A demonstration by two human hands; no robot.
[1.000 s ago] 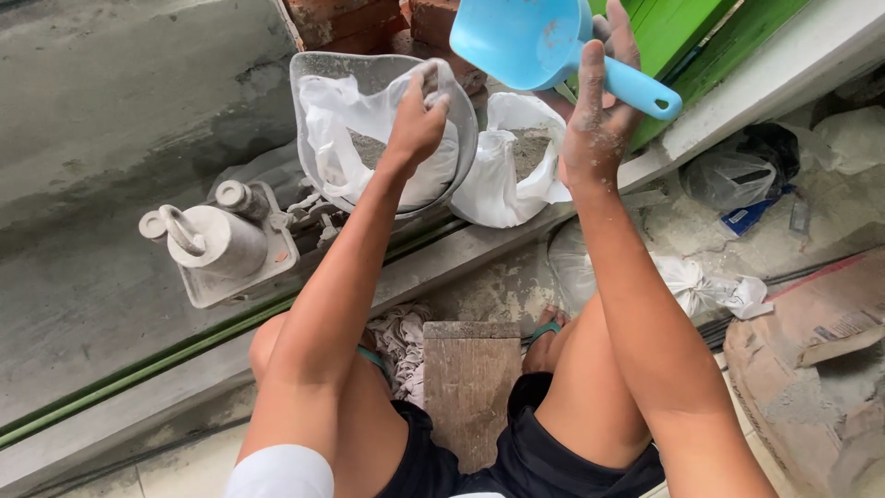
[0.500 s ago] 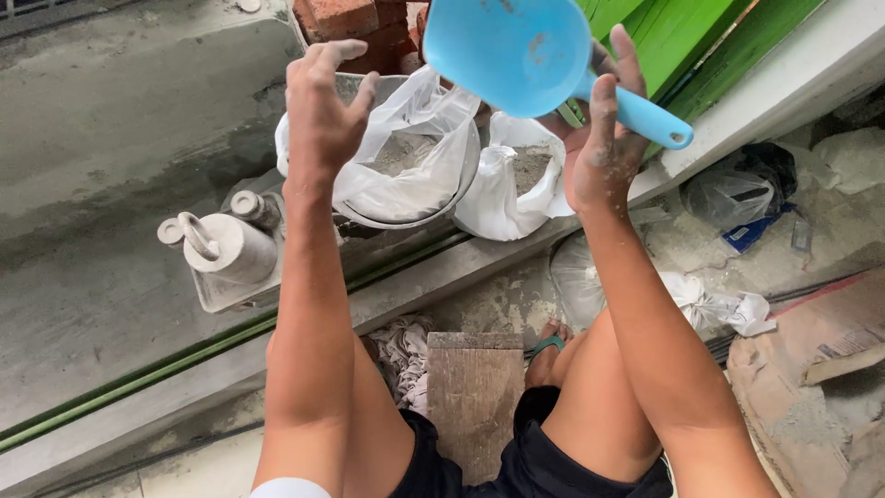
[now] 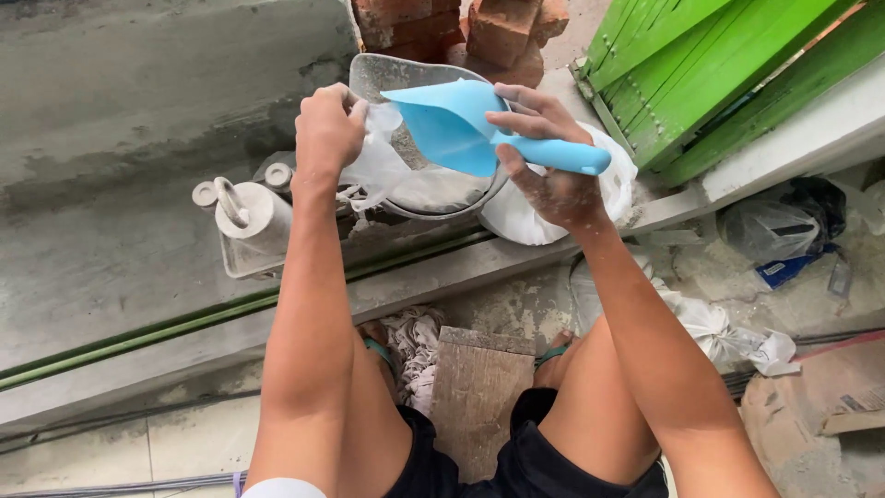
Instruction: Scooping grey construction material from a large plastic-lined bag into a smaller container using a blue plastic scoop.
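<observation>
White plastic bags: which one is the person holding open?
The white bag sitting in the grey pan, gripped by the left hand under the blue scoop. The other white bag sits untouched behind the right hand.

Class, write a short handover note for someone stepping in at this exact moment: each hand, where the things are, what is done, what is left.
Left hand: gripping the rim of the white plastic bag that sits in the grey pan on the ledge.
Right hand: holding the blue scoop by its handle, tilted down over the bag.
Second white bag lies beside the pan, under the right hand.
Done: grey powder already in the bag.
Left: whether the scoop holds any more cannot be seen; the bag is not yet tied.
</observation>
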